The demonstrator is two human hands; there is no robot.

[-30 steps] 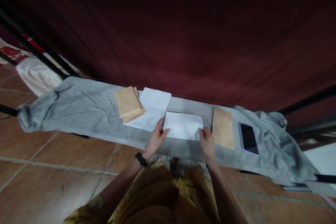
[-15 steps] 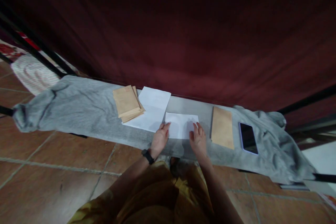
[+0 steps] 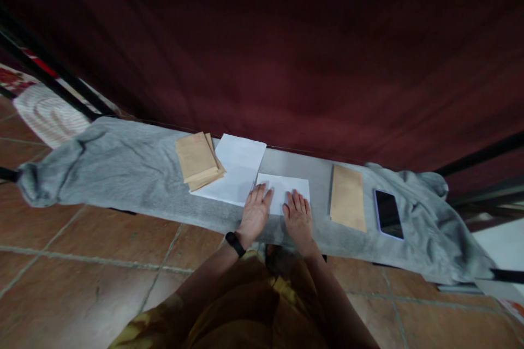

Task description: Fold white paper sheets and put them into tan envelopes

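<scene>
Upon the smaller paper rest left hand, right hand (palms down).

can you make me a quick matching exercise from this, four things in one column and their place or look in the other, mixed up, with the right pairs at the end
Column one
1. small white paper
2. phone
3. pile of brown envelopes
4. dark wristband

Column two
a. overlapping a larger white sheet
b. worn on the left wrist
c. under the fingers of the left hand and right hand
d. dark screen, pale purple edge

Right pairs: 1-c, 2-d, 3-a, 4-b
</scene>
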